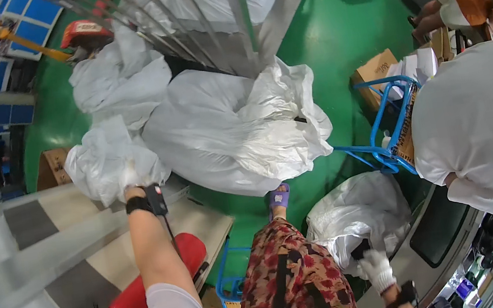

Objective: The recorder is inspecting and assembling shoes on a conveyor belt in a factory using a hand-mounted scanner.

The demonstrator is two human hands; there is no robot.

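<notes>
My left arm stretches forward, and my left hand point(129, 177), in a white glove, is closed on a white sack point(98, 162) at the left; its fingers partly merge with the sack's folds. At the lower right, my right hand point(377, 269), also white-gloved, is at the near edge of an open, slack white sack point(356, 204). A small black thing point(361, 248) shows right at the fingertips, too blurred to tell whether they hold it. A large, full white sack point(199, 132) lies on the floor ahead, its crumpled mouth toward the right.
A metal-barred cart point(247, 32) carrying white sacks stands ahead. To the right are a blue-framed stool point(381, 118), cardboard boxes point(374, 71) and a person in white point(473, 133). A red cylinder point(158, 288) lies by my left arm. Another person point(450, 5) is farther off.
</notes>
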